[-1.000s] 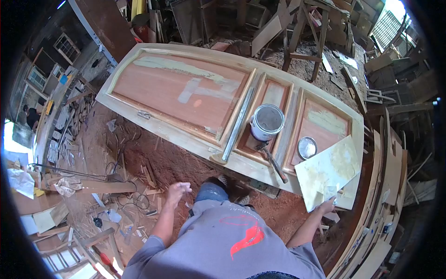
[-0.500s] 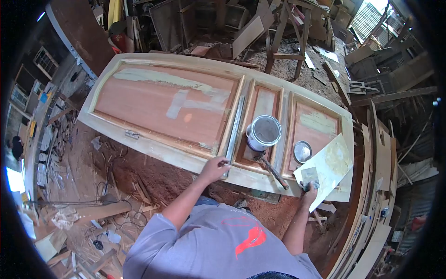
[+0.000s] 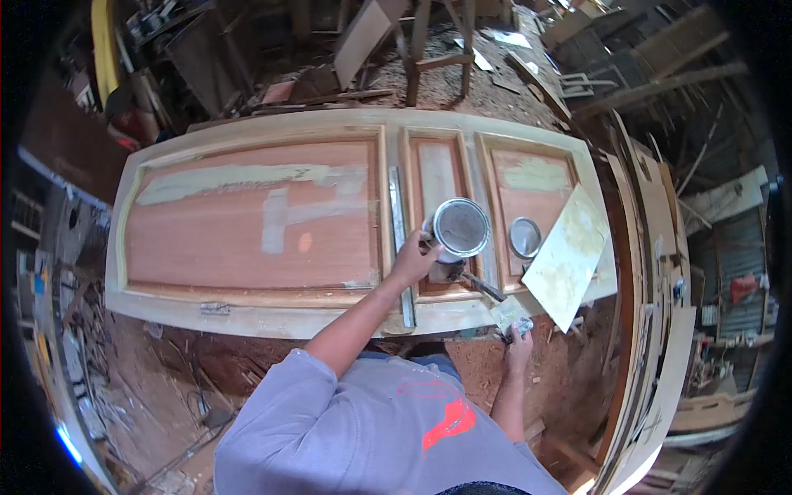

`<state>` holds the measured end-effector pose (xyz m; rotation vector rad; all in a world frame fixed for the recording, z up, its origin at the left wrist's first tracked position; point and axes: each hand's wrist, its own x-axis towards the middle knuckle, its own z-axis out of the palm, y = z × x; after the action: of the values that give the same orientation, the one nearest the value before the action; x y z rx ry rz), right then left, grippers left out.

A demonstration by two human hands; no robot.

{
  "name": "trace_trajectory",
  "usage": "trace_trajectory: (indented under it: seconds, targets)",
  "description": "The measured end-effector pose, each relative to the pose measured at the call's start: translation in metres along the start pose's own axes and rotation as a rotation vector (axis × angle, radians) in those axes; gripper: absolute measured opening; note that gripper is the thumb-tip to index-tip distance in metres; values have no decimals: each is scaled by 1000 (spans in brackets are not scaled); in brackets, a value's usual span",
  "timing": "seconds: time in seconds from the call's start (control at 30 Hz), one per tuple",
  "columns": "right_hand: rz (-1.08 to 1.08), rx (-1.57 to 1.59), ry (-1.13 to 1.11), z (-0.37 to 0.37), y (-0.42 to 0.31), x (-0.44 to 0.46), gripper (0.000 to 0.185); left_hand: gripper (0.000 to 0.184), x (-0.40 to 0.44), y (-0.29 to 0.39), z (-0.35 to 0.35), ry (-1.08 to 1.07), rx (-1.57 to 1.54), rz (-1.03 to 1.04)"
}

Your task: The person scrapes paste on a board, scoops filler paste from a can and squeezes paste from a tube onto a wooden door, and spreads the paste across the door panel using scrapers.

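My left hand (image 3: 415,258) is at the left side of an open metal can (image 3: 461,228), its fingers curled against the wall below the rim. Greyish material shows inside the can. In my right hand (image 3: 519,340), just off the door's near edge, is a flat, pale-bladed putty knife (image 3: 507,313). A panelled wooden door (image 3: 247,318) lies flat in front of me, with pale filler patches on its reddish panels. The can stands on its narrow middle panel. Near the can's base lies a hammer-like tool (image 3: 485,287), partly hidden.
A round metal lid (image 3: 525,238) and a smeared pale board (image 3: 569,260) rest on the door's right part. A long metal strip (image 3: 398,206) lies left of the can. Stacked planks (image 3: 652,289) stand at right; a wooden trestle (image 3: 441,62) is behind.
My left hand has moved from the metal strip's near end to the can. My right hand has drawn the putty knife off the pale board, leftward. The view has shifted.
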<state>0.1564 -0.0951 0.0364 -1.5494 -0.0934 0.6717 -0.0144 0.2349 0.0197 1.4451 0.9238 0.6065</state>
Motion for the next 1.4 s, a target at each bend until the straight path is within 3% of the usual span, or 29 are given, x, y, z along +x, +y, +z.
trace_trajectory:
  seconds: [0.07, 0.17, 0.27, 0.4, 0.6, 0.73, 0.97, 1.1, 1.2, 1.37, 1.4]
  targets:
    - [31, -8, 32, -5, -2, -7, 29, 41, 13, -19, 6, 1, -75, 3]
    - [17, 29, 95, -10, 5, 1, 28, 37, 28, -28, 9, 8, -89, -47]
    - [0, 7, 59, -14, 14, 23, 26, 38, 35, -45, 21, 237, 144, 104]
    - [53, -91, 14, 1, -5, 43, 24, 25, 13, 25, 11, 24, 22, -56]
    - [-46, -97, -102, 10, -17, 67, 24, 22, -10, 21, 9, 8, -25, 1]
    - [3, -73, -149, 6, -16, 80, 23, 21, -45, -4, 8, 48, -158, -97]
    - [-45, -122, -225, 20, -28, 94, 22, 23, -48, -11, 18, 138, -159, -12]
    - [-208, -342, -251, 27, -13, 112, 23, 30, -21, -1, 19, 234, 42, 39]
    - [-189, -213, -293, 35, -3, 124, 26, 34, -8, 19, 22, 260, 124, -43]
    - [78, 286, -245, 75, -26, 136, 32, 48, -6, 12, 22, 280, 124, -84]
    - [76, 359, -260, 83, -24, 148, 32, 68, -7, 18, 20, 229, 81, -63]
